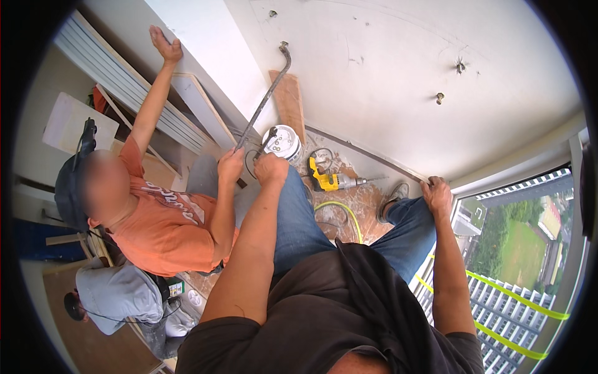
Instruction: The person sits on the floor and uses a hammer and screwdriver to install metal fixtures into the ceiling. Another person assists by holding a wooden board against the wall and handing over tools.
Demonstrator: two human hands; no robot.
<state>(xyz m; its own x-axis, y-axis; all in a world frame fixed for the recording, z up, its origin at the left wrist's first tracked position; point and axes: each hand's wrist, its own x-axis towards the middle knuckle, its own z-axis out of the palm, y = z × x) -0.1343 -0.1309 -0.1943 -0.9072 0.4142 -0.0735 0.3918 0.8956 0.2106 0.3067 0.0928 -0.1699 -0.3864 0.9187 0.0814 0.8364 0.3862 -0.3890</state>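
Observation:
My left hand (271, 168) is closed in a fist over my left knee. Out of it sticks a dark hand tool with a jaw-like head (271, 133), in front of the white bucket (284, 141). My right hand (438, 193) has its fingers curled at the window-side ledge, by the end of a long dark strip (367, 151) at the wall's foot; what they grip is hidden. Beside me on the left, a person in an orange shirt (177, 209) holds a long dark bar (265, 96), its far end at a wall fitting (284, 46).
A yellow-and-black power drill (324, 177) lies on the dusty floor near my right shoe (392, 198). A wooden board (289, 103) leans on the wall. Metal fittings (440, 98) stick out of it. Panels (124, 75) stand at far left; another person (121, 296) is behind. A window (517, 243) is right.

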